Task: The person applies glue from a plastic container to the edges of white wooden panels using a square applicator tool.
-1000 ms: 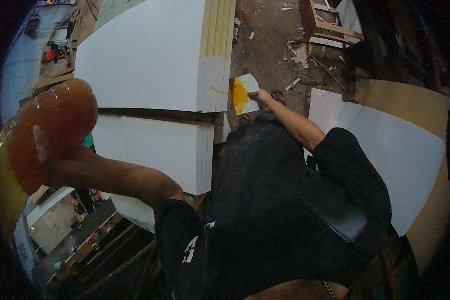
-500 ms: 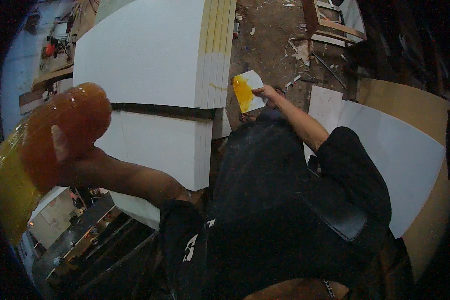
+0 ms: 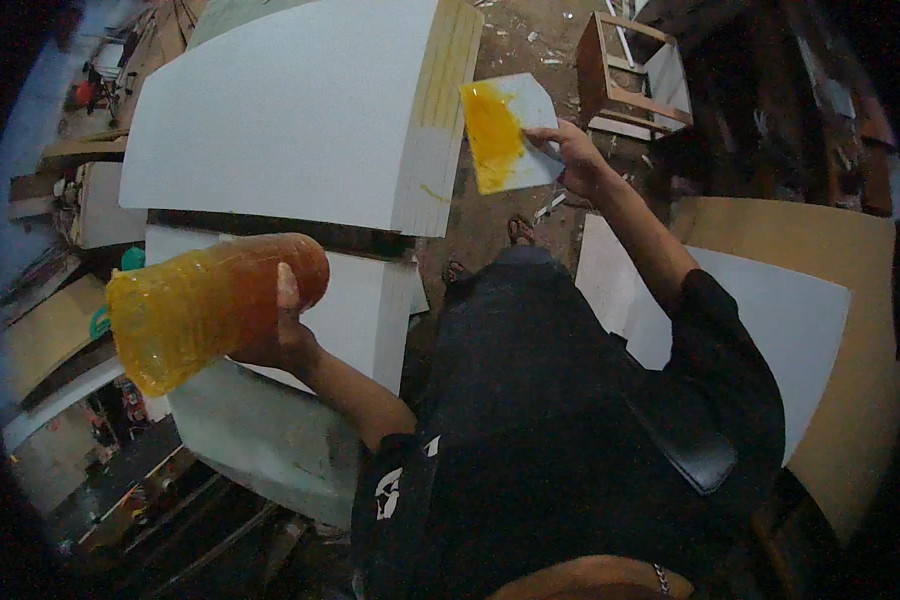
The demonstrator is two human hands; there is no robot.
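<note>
Nearer the person than the stack of white boards [image 3: 280, 110], the left hand [image 3: 282, 335] wraps a shiny, rounded yellow-and-amber bottle [image 3: 185, 310] hiding most of its fingers. Beside the stack's right edge, above open floor [image 3: 480, 215], the right hand [image 3: 575, 155] pinches a flat, yellow-smeared white card [image 3: 537, 105], some fingertips hidden.

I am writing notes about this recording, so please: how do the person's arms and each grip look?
The left grip and right grip are bare, without gloves. The forearms are uncovered; no watch or bracelet shows. The black shirt has short sleeves, and white marks on its left side.
</note>
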